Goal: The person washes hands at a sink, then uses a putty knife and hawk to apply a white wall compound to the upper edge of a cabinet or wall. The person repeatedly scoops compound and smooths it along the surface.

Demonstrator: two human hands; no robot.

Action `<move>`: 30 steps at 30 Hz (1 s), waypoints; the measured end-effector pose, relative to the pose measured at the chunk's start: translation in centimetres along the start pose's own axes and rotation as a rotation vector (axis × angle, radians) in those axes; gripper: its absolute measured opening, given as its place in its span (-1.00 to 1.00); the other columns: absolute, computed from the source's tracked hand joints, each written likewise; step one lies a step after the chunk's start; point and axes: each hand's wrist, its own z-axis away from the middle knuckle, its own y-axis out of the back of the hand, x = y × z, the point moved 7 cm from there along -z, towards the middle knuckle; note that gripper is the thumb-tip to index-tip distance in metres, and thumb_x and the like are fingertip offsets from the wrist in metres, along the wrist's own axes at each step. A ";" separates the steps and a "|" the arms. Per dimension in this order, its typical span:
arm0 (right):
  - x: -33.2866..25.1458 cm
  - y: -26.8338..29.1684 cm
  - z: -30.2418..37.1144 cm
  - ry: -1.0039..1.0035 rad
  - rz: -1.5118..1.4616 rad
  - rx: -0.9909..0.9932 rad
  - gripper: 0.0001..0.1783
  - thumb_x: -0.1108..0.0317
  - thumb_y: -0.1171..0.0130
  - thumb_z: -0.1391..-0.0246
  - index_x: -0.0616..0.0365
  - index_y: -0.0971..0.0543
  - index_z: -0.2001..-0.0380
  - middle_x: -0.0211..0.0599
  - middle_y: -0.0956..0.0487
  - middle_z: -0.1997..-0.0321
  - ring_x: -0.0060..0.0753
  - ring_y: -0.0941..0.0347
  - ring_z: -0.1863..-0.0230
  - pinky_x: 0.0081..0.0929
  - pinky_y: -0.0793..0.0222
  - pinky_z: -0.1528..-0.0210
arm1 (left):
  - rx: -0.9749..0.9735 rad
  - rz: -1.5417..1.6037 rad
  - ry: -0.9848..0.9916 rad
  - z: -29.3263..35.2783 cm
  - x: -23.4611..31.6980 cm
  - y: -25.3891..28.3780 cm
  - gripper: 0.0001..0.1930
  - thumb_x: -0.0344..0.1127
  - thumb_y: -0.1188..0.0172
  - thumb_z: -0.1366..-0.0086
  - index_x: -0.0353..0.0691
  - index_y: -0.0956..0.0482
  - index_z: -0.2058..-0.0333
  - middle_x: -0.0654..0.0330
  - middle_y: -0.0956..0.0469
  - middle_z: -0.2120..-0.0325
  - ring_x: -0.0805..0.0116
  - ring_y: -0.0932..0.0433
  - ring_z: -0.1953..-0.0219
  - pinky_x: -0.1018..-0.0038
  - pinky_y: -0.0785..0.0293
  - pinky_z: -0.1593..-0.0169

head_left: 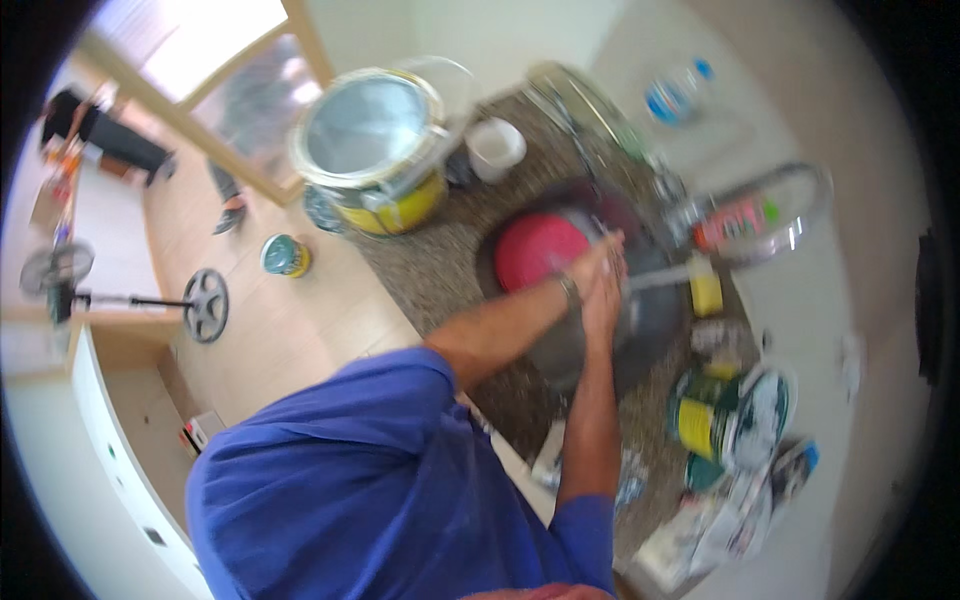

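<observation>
Over a dark sink (655, 335), my left hand (592, 268) and my right hand (601, 303) are pressed together palm to palm, fingers stretched out and slightly blurred. I see nothing held between them. A watch or band (571, 292) circles my left wrist. Below my left hand, a red-pink basin (540, 250) sits in the sink. From the right, a pale streak like running water (657, 278) reaches my hands, near the curved chrome tap (820, 190). Beside the streak lies a yellow sponge (705, 287).
A big paint bucket (395, 205) and a white cup (496, 150) stand left of the sink. Behind the tap are a dish-soap bottle (733, 224) and a water bottle (675, 95). Smaller paint tubs (700, 420) stand right. A pedestal fan (205, 305) and other people (115, 140) are beyond.
</observation>
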 end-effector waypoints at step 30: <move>5.0 5.8 2.9 -0.618 -1.369 0.603 -0.70 0.20 0.08 -0.16 0.19 -0.52 0.34 -0.33 -0.51 0.39 -0.43 -0.40 0.37 -0.48 -0.32 0.22 | -0.126 -1.377 -0.556 2.3 -2.8 -9.7 -0.57 -0.20 0.24 -0.33 -0.46 -0.42 0.07 -0.20 -0.33 -0.03 -0.10 -0.14 -0.19 0.26 -0.05 -0.23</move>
